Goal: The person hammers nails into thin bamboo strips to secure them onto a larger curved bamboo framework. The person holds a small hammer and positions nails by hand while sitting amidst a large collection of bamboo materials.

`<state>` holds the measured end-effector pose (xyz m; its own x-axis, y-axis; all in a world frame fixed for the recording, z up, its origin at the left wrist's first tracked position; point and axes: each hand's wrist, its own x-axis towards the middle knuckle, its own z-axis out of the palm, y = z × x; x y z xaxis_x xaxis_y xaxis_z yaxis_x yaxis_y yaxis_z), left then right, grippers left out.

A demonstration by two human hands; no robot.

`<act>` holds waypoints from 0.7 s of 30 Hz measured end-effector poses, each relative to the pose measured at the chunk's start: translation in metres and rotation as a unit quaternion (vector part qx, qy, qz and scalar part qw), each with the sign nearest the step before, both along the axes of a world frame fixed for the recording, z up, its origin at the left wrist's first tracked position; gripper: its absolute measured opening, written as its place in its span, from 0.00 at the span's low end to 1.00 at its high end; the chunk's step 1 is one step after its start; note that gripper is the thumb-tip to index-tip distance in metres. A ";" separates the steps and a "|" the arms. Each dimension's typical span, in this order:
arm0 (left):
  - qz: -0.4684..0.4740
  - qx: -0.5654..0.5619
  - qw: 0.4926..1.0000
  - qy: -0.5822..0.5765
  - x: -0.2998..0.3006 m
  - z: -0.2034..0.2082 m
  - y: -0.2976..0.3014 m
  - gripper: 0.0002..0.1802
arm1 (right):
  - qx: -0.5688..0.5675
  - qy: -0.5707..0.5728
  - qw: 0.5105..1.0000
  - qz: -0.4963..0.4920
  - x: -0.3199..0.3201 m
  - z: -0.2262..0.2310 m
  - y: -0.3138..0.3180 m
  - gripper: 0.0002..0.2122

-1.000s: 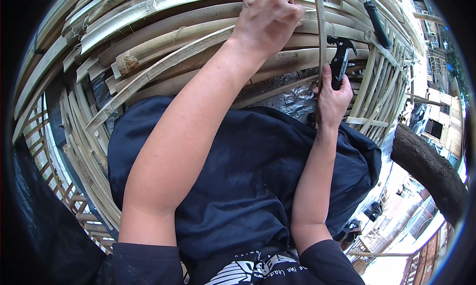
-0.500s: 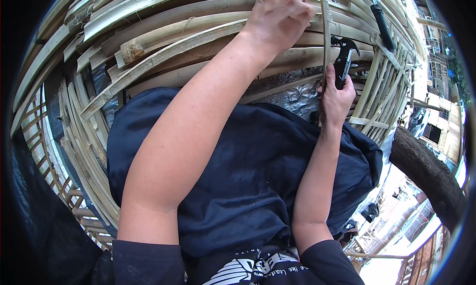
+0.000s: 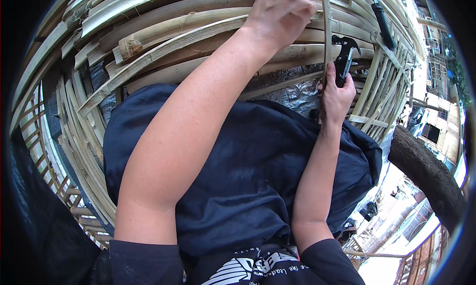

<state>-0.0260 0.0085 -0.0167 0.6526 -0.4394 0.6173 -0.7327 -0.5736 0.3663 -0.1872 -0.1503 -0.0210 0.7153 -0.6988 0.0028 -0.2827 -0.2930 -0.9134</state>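
My left hand (image 3: 283,13) reaches across to the far bamboo slats (image 3: 193,21), fingers bent and closed. Whatever lies in its grip is hidden, as the fingertips run to the top edge of the picture. Lower and to the right, my right hand (image 3: 338,100) is wrapped round a black multi-tool hammer (image 3: 342,62), its claw head pointing away from me. Along the thumb of that hand stands a narrow bamboo strip (image 3: 327,32); whether the hand also grips it I cannot tell.
A screwdriver-like tool with a dark handle (image 3: 384,28) rests on the slats at the far right. Dark cloth (image 3: 233,171) covers my lap. Bundled bamboo strips (image 3: 82,141) lie at the left, and a thick brown log (image 3: 424,166) is at the right.
The bamboo slats at the left sit slightly lower and further left in the picture. Both hands keep nearly the same places and grips.
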 end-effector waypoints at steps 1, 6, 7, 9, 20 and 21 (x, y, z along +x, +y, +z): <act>0.000 0.000 1.000 0.001 0.000 0.000 0.000 0.03 | 0.000 0.001 1.000 0.000 0.000 0.000 0.001 0.17; -0.002 0.016 1.000 0.011 0.000 0.002 0.001 0.03 | 0.005 -0.004 1.000 0.007 0.001 0.000 0.004 0.16; -0.004 0.015 1.000 0.011 0.000 0.002 0.000 0.03 | 0.004 -0.004 1.000 0.005 0.000 0.001 0.003 0.16; -0.010 0.026 0.999 0.018 0.003 0.002 0.003 0.03 | -0.003 -0.001 1.000 0.009 0.002 0.001 0.004 0.16; -0.046 -0.004 0.998 -0.050 0.007 0.020 -0.008 0.28 | -0.033 0.009 0.999 0.001 0.006 0.002 0.008 0.17; -0.075 0.001 0.996 -0.056 0.012 0.020 -0.010 0.27 | -0.042 0.020 0.999 -0.001 0.006 0.006 0.011 0.17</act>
<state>-0.0144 -0.0016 0.0036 0.5065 -0.5277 0.6819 -0.8463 -0.4559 0.2758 -0.1809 -0.1391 -0.0154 0.7146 -0.6987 0.0334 -0.3190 -0.3680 -0.8734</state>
